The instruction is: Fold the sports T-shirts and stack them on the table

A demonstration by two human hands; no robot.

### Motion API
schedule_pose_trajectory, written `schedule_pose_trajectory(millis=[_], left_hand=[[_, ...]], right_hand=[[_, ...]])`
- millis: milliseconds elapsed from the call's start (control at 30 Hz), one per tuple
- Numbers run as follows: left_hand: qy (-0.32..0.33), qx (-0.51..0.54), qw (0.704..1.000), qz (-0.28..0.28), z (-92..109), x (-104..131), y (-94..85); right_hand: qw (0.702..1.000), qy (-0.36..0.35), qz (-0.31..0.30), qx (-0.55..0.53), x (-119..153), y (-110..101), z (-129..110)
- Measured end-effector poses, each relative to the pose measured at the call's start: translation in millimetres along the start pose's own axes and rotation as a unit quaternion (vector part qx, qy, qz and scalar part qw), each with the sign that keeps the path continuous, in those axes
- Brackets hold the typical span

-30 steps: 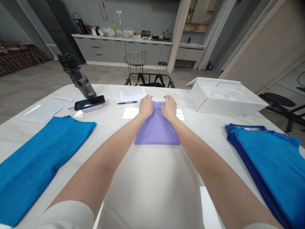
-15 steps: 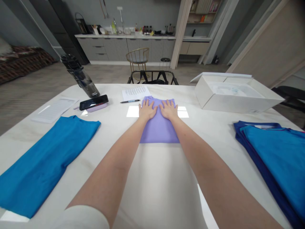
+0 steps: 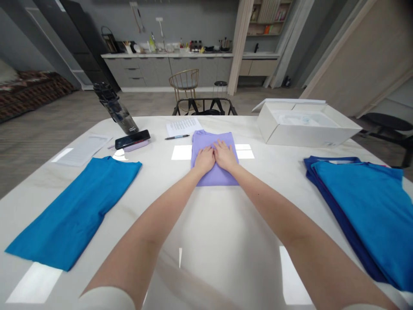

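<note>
A folded lavender garment (image 3: 209, 178) lies flat on the white table in front of me, with a gathered edge at its far left corner. My left hand (image 3: 205, 159) rests palm down on its middle, fingers laid on the cloth. Beside it, my right hand (image 3: 225, 155) presses on the same cloth with its fingers stretched out. The two hands touch or nearly touch at the thumbs. To the left lies a long folded blue garment (image 3: 77, 206). On the right, another blue garment (image 3: 364, 202) lies over a navy garment (image 3: 335, 219).
An open white box (image 3: 290, 134) stands at the back right of the table (image 3: 206, 232). Behind the lavender garment are a pen (image 3: 177, 137) and a printed sheet (image 3: 183, 125). A phone (image 3: 133, 139), a dark bottle (image 3: 119, 113) and more paper (image 3: 82, 150) sit back left.
My hands have slid toward me over the lavender garment and come together, from spread apart near its far edge. The far right edge of the cloth now looks straighter. The view has shifted slightly.
</note>
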State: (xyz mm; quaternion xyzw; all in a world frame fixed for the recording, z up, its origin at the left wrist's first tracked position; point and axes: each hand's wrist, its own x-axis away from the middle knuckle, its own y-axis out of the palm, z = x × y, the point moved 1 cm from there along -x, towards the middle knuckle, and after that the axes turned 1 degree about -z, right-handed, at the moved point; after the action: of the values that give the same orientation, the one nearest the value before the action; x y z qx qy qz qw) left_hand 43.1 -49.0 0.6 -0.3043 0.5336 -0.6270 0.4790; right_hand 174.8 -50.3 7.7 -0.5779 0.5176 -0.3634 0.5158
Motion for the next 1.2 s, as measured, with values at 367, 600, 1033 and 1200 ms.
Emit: schedule_pose_trajectory(millis=[367,600,1033,1200], left_hand=[[-0.035,-0.032,0.999,0.0,-7.2,62.1,-4.3],[-0.044,0.021,0.999,-0.001,26.4,87.2,-6.4],[-0.046,-0.02,0.997,-0.055,18.7,150.6,-13.0],[-0.049,-0.022,0.996,-0.068,14.2,170.6,-17.4]], right_hand=[[0.995,0.101,-0.017,0.008,60.4,-3.0,16.5],[0.999,0.039,-0.021,-0.013,91.8,0.9,-21.2],[0.994,0.08,-0.072,0.023,151.8,-10.7,-17.1],[0.993,0.092,-0.073,0.024,173.0,-12.8,-11.8]])
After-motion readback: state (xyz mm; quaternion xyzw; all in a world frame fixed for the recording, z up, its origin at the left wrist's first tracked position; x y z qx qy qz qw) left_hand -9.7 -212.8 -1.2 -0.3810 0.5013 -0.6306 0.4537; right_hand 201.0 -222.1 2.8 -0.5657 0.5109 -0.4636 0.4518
